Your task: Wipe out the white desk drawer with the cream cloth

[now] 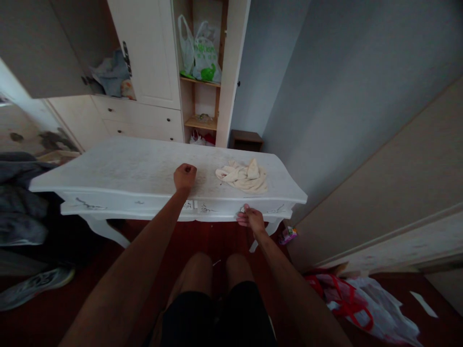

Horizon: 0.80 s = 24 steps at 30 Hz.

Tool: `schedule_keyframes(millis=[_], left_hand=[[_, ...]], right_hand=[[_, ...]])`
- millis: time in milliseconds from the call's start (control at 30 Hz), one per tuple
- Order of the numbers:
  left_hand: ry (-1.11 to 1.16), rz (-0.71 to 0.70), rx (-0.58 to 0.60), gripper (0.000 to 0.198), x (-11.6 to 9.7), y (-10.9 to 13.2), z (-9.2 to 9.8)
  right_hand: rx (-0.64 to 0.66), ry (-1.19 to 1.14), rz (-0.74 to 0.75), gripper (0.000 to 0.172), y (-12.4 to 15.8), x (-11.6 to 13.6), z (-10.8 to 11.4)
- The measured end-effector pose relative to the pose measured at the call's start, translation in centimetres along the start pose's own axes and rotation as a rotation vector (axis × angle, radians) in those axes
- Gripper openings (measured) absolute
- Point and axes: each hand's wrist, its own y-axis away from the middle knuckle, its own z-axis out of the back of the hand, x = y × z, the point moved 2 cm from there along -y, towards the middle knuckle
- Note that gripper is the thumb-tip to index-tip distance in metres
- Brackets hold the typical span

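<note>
A white painted table [119,166] with a drawer front stands before me. My left hand [184,176] rests on the tabletop near its front edge, fingers curled into a fist with nothing visible in it. My right hand [250,219] is lower, at the front of the drawer [217,208], with fingers pinched on the small drawer handle [243,210]. A crumpled cream cloth [244,176] lies on the tabletop, to the right of my left hand and apart from it. My knees show below, between my arms.
A white wardrobe [144,58] with an open door and shelves holding plastic bags [200,53] stands behind the table. Grey clothing [18,197] and a shoe [36,284] lie left. Red-and-white bags [358,303] lie on the floor right, below a leaning board [398,193].
</note>
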Motion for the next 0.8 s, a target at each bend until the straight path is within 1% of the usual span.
schedule_keyframes(millis=[167,267,333,400,433,467,500,567,667,733,800], left_hand=[[0.0,-0.025,-0.014,0.019,0.0,0.0,-0.1],[-0.014,-0.008,-0.01,0.019,-0.1,0.0,0.0],[-0.028,-0.001,-0.002,0.019,-0.2,0.1,0.1],[-0.036,0.005,0.007,0.02,-0.3,0.2,0.2],[-0.041,0.01,0.01,0.02,-0.4,0.2,0.2],[-0.046,0.015,0.009,0.02,-0.4,0.2,0.2],[-0.049,0.018,0.007,0.019,-0.4,0.2,0.2],[-0.049,0.018,0.002,0.019,-0.4,0.2,0.1],[-0.046,0.017,0.001,0.019,-0.4,0.1,0.1],[-0.058,0.019,0.006,0.019,-0.5,0.0,0.1],[-0.075,0.024,0.007,0.019,-0.6,-0.1,0.1]], right_hand=[[0.006,0.097,0.017,0.032,-1.0,0.4,-0.4],[0.027,0.202,0.009,0.034,-1.0,0.8,0.0],[0.086,0.337,-0.048,0.042,-0.9,1.4,0.6],[0.194,0.523,-0.137,0.055,-0.6,2.2,1.3],[0.252,0.618,-0.165,0.06,-0.4,2.7,1.8],[0.297,0.697,-0.16,0.063,-0.1,3.4,2.2],[0.323,0.748,-0.117,0.064,0.1,4.3,2.5],[0.321,0.742,0.056,0.061,0.4,6.3,2.9],[0.257,0.556,0.343,0.054,0.2,9.7,3.1],[0.137,0.482,0.539,0.049,-0.5,11.9,3.0],[-0.03,0.537,0.763,0.041,-1.5,13.8,2.6]])
